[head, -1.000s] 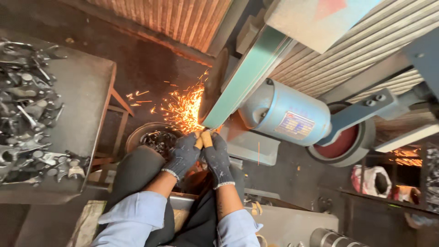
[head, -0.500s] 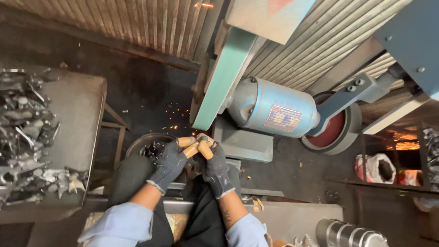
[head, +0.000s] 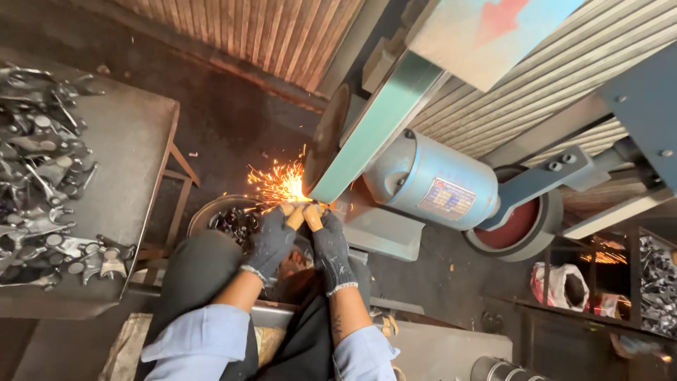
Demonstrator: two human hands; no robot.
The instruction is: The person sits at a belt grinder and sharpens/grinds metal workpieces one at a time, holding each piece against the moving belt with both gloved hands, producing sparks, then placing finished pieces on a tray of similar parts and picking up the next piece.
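Both grey-gloved hands, left hand (head: pixel 271 240) and right hand (head: pixel 329 243), clench a small workpiece, hidden by fingers, against the green grinding belt (head: pixel 377 127) at twelve o'clock; a slip could drag fingertips into it amid orange sparks (head: pixel 278 185).

Grey metal counter (head: pixel 134 141) at left, heaped with dull steel wrench forgings (head: pixel 42 176). Rusty corrugated metal wall (head: pixel 247 32) along the top. Red-faced round disc (head: pixel 518 226) to the right of the motor. Dark shelf rack (head: pixel 599 282) at lower right holds a red-and-white bag (head: pixel 564 286) and more metal parts (head: pixel 659 282).
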